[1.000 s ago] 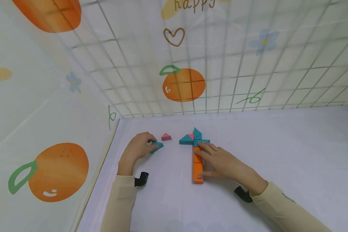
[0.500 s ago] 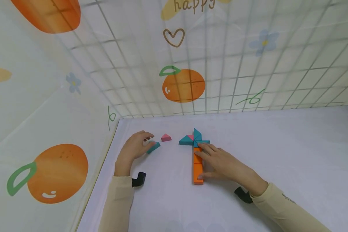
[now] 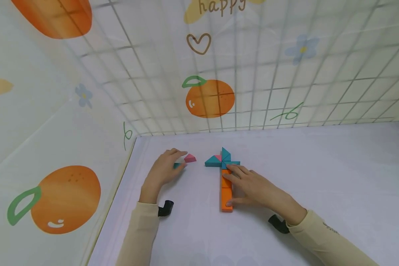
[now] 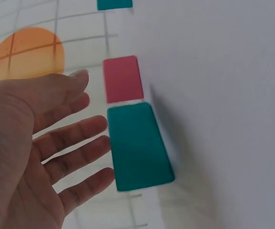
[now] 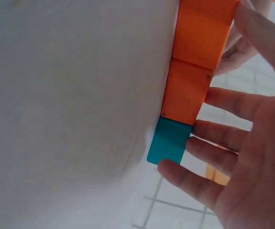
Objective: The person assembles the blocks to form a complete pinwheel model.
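My left hand [image 3: 163,168] is over a loose teal block [image 3: 177,165], which it partly hides in the head view. In the left wrist view its fingers lie nearly straight against the side of that teal block [image 4: 139,148], and the thumb is raised. Just beyond stands a pink triangular block [image 3: 190,159], close to the fingertips. My right hand [image 3: 261,187] rests its spread, fairly straight fingers and thumb along a column of orange blocks [image 3: 227,195]. At the column's far end, several teal triangular blocks [image 3: 214,162] and a small pink one form a pinwheel shape.
The blocks lie on a white table [image 3: 319,177]. Behind rises a gridded, printed backdrop [image 3: 249,92], and a similar sheet [image 3: 63,140] borders the left side. A black curved piece [image 3: 166,208] sits by the left wrist, another [image 3: 278,224] by the right.
My left hand has let go of the teal block it was pinching, after shifting it slightly left, and has moved right toward the pink block. My right hand has stayed in place.
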Tool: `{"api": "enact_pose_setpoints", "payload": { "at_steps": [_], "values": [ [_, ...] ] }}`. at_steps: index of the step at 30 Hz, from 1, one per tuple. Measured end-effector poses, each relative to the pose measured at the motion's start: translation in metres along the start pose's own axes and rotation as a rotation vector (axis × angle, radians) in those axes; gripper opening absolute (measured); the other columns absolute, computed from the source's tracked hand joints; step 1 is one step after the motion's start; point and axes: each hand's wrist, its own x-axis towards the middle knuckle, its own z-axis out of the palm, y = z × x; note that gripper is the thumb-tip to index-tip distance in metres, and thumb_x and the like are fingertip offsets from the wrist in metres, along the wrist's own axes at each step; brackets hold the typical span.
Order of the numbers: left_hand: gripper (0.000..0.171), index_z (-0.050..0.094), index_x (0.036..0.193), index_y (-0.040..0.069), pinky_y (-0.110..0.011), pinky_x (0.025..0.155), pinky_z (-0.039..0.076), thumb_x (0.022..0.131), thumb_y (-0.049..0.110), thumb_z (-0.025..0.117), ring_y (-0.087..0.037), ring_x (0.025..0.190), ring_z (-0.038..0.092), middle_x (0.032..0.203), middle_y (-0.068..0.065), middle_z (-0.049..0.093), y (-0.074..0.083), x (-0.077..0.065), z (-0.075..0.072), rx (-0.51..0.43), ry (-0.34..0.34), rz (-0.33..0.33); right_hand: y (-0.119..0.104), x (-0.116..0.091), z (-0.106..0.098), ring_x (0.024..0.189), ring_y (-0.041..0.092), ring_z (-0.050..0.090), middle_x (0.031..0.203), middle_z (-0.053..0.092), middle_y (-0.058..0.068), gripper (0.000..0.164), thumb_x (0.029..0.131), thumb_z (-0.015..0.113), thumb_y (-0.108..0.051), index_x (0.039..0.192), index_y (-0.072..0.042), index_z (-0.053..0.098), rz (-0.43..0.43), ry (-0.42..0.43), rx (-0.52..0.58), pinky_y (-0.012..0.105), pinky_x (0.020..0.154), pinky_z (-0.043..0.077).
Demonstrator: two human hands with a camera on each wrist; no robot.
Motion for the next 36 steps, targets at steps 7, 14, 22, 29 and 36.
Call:
{"api": "enact_pose_setpoints", "payload": {
  "at_steps": [7,14,22,29,36],
  "values": [
    [0.048,0.056,0.139,0.019,-0.046,0.101,0.048,0.094,0.032,0.065,-0.027,0.115,0.057,0.123,-0.006,0.063,0.005,0.002,0.006,0.032,0.02,0.055,0.0,0.0,0.0,0.137,0.036,0.04,0.153,0.035,0.017,0.086,0.084,0.065,-0.063,0.147,-0.009,0.044,0.007,-0.003,0.0,0.053,0.097,0.049],
    [0.038,0.064,0.13,0.015,-0.044,0.098,0.049,0.095,0.029,0.065,-0.026,0.11,0.059,0.117,-0.005,0.065,0.007,0.002,0.011,0.035,0.025,0.077,0.001,-0.001,0.002,0.135,0.036,0.041,0.152,0.037,0.018,0.085,0.084,0.064,-0.063,0.146,-0.008,0.045,-0.008,0.014,-0.011,0.051,0.096,0.05],
    [0.03,0.069,0.123,0.015,-0.043,0.096,0.05,0.094,0.025,0.065,-0.025,0.107,0.06,0.112,-0.003,0.068,0.007,0.003,0.013,0.009,0.029,0.075,0.001,0.0,0.001,0.135,0.037,0.041,0.153,0.036,0.018,0.084,0.085,0.064,-0.062,0.146,-0.008,0.045,-0.01,0.012,-0.01,0.052,0.096,0.05],
    [0.037,0.063,0.13,0.015,-0.044,0.097,0.049,0.095,0.027,0.064,-0.026,0.108,0.06,0.116,-0.006,0.067,0.008,0.004,0.016,0.017,0.027,0.058,0.0,-0.001,0.0,0.135,0.036,0.041,0.152,0.036,0.018,0.084,0.084,0.065,-0.062,0.145,-0.008,0.045,-0.005,0.013,-0.008,0.051,0.095,0.051],
    [0.044,0.057,0.138,0.019,-0.05,0.097,0.047,0.095,0.027,0.063,-0.029,0.112,0.061,0.122,-0.007,0.066,0.009,0.004,0.018,0.053,0.041,0.058,0.0,0.0,0.0,0.136,0.037,0.04,0.153,0.036,0.018,0.084,0.085,0.064,-0.062,0.146,-0.007,0.044,-0.001,-0.003,-0.001,0.052,0.096,0.05]
  ]
}}
